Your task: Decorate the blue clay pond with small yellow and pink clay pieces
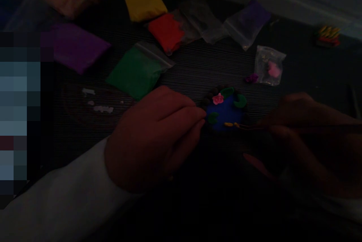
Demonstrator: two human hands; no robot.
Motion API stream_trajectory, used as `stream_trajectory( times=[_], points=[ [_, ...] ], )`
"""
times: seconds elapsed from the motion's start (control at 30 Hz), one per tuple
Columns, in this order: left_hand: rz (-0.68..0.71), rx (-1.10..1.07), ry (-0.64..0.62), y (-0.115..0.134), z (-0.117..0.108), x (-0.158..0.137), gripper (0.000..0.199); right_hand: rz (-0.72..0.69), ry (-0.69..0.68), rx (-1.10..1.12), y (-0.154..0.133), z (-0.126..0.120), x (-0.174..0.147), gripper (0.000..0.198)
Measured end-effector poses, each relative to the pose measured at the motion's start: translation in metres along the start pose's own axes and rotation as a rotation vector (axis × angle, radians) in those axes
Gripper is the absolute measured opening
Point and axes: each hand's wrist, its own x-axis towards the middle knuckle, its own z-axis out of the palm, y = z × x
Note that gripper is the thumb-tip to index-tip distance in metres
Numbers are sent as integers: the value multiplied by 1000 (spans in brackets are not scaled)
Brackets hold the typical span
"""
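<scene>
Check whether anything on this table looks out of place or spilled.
Mildly, yes: whitish scraps lie loose beside the left hand, and a small purple piece sits outside the clear bag holding a pink lump. They stand out because most nearby coloured material is bagged. Nothing looks damaged, but it's dark.

No text, label, brand, number or sign can be read in this dim view.
</scene>
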Motion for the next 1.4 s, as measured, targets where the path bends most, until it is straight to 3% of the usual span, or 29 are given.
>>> stream_trajectory(
  times=[0.1,0.4,1.4],
  points=[
    [-7,-6,5,0,0,0,17,38,15,-22,3,-1,0,18],
    [21,-19,10,-1,0,0,17,-26,57,-17,4,3,2,12],
    [33,7,12,-2,0,0,17,10,51,-66,4,3,1,16]
  ],
)
